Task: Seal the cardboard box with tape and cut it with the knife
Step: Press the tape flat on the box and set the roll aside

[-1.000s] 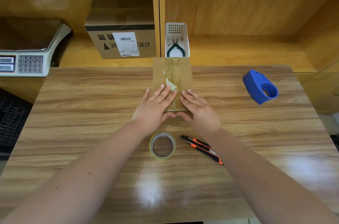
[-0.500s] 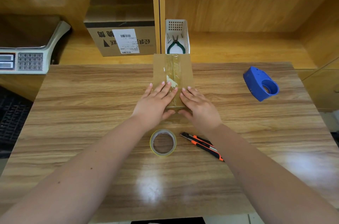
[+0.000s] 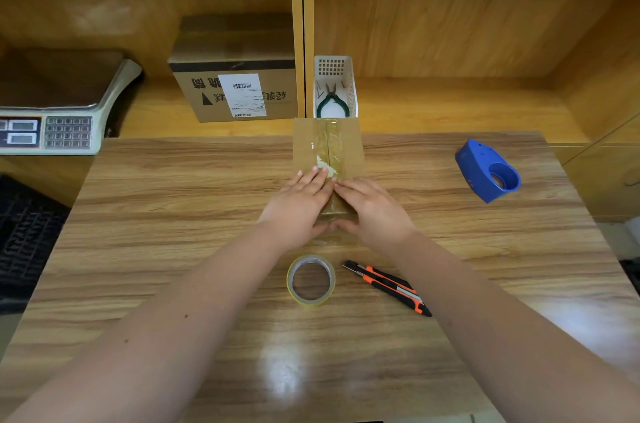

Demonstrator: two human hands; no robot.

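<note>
A small flat cardboard box (image 3: 349,145) lies at the middle of the wooden table, with clear tape along its centre seam. My left hand (image 3: 298,208) and my right hand (image 3: 372,211) press flat on its near end, fingers spread, side by side and almost touching. Neither hand holds anything. A roll of clear tape (image 3: 311,280) lies on the table just in front of my hands. An orange and black utility knife (image 3: 388,287) lies to the right of the roll, partly beside my right forearm.
A blue tape dispenser (image 3: 487,171) sits at the table's right. Behind the table a shelf holds a larger labelled cardboard box (image 3: 235,76), a white basket with green pliers (image 3: 333,100) and a weighing scale (image 3: 59,104) at the left.
Both hands have stayed flat on the box; my right fingers have shifted inward toward my left hand. The view has tilted slightly.
</note>
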